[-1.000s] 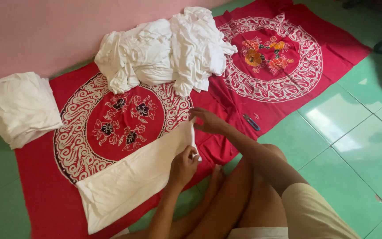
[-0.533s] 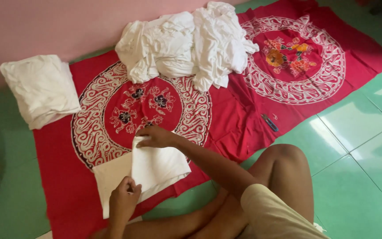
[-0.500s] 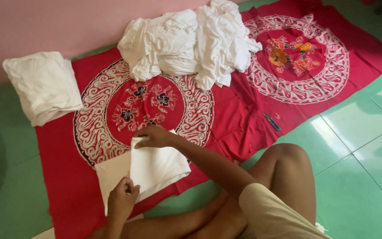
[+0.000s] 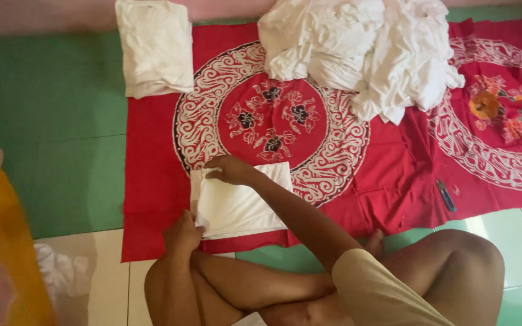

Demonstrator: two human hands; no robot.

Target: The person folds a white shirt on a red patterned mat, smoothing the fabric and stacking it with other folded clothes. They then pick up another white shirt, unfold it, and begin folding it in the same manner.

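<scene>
The right hand (image 4: 229,169) lies palm down on the far left corner of a folded white cloth (image 4: 240,202), fingers spread lightly and pressing its top edge. The left hand (image 4: 183,232) grips the near left corner of the same cloth, fingers curled around the edge. The cloth is folded into a squarish rectangle and lies flat on a red patterned sheet (image 4: 152,181), near the sheet's front edge and just in front of the person's crossed bare legs (image 4: 261,284).

Beyond the cloth, the sheet shows a round white-scrolled medallion with dark flowers (image 4: 270,124). A loose heap of white laundry (image 4: 364,54) lies at the sheet's far side, to the right of the medallion. To the left, a neat stack of folded white cloths (image 4: 155,48) rests partly on the sheet and partly on the green tiled floor (image 4: 49,121). A small dark object (image 4: 446,195), too small to identify, lies on the sheet to the right. At the left edge, a blurred yellow-orange shape (image 4: 1,241) fills the corner.
</scene>
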